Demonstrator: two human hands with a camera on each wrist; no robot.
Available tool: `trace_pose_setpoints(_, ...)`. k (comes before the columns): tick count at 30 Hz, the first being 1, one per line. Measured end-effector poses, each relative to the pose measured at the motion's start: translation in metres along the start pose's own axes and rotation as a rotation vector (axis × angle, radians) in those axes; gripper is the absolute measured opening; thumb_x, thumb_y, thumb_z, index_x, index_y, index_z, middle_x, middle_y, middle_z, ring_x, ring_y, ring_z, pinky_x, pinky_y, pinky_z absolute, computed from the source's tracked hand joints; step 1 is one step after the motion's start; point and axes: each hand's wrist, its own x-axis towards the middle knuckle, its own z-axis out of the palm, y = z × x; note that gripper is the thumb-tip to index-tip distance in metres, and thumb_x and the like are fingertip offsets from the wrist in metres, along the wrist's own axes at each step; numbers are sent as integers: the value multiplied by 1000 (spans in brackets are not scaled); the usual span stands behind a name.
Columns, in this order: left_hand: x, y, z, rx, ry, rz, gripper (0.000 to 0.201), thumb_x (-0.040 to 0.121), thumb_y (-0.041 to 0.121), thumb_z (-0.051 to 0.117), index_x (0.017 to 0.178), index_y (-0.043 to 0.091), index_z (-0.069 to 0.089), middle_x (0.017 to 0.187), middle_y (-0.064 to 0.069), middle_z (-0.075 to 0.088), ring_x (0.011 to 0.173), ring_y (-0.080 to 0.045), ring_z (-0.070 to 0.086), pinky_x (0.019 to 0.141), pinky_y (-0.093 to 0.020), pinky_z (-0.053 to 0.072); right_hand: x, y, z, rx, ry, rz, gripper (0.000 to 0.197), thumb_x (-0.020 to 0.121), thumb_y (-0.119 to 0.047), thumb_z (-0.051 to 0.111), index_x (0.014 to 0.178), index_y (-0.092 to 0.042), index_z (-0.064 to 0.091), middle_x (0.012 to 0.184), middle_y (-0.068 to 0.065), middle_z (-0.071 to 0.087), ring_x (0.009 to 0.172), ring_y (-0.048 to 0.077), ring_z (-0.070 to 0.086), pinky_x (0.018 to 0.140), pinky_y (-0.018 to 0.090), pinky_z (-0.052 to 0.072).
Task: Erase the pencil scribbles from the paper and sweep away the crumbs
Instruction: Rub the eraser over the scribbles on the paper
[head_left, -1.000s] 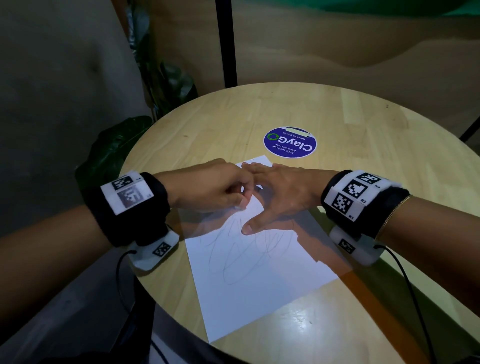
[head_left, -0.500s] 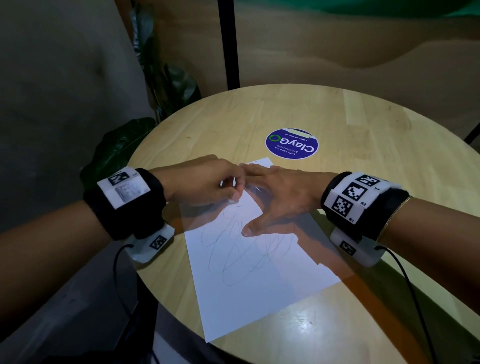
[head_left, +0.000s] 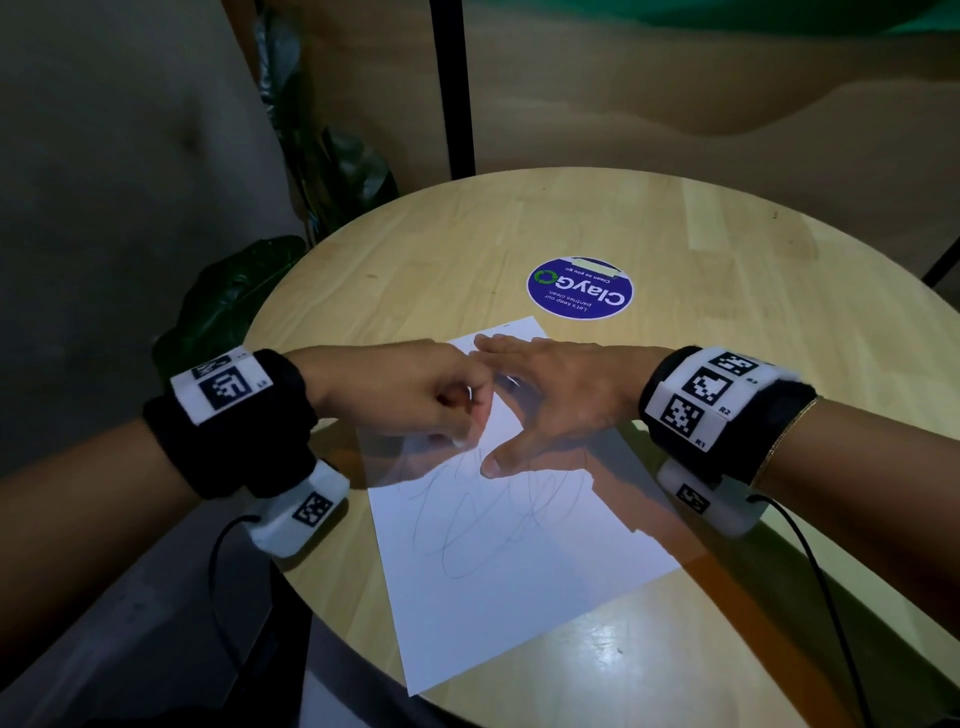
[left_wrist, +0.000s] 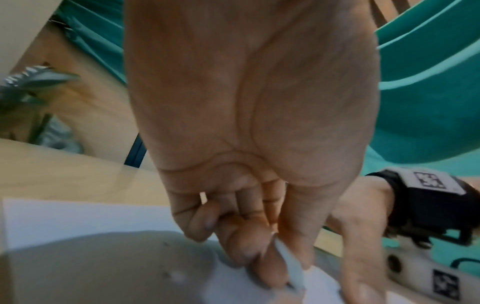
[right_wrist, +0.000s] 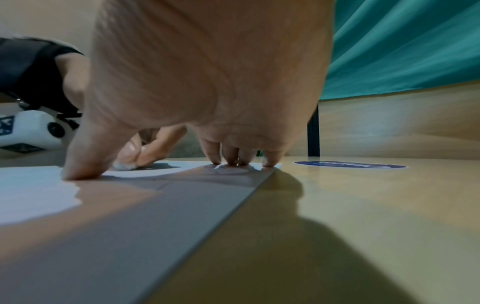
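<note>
At frame centre, the left hand (head_left: 415, 395) pinches an eraser (left_wrist: 289, 265) against the scribbles (head_left: 483, 519). The right hand (head_left: 561, 395), fingers (right_wrist: 215, 156) spread, pins the paper (head_left: 519, 597) against sliding.

The paper (head_left: 519, 561) is white, marked with looping grey pencil scribbles (head_left: 483, 514). The eraser (left_wrist: 291, 267) is pale grey-white. The table (head_left: 727, 249) is light wood with plank grain. The sticker (head_left: 580, 287) is round, blue, with white lettering and a green ring. Both wristbands (head_left: 234, 431) are black with white panels bearing black square codes.

Dim, perhaps overhead-lit; hard shadows, blurred edges.
</note>
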Motion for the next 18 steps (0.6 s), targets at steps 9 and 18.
trace_pose_setpoints(9,-2,0,3,3,-2,-5,3,99,25,73,97,26,70,81,3,77,70,-2,63,67,-22,49,-3,-3,-2,11,-9,1,103,68,-88,76,152,-72,19,176,-26,-9,166,21,-4,130,54,10)
trace_pose_setpoints(18,-2,-3,1,28,59,-38,2,99,27,74,97,25,73,83,9,79,74,-2,68,69,-19,53,-3,-13,-5,-73,10,-33,96,74,-91,67,155,-62,25,179,-13,0,164,25,14,129,50,21)
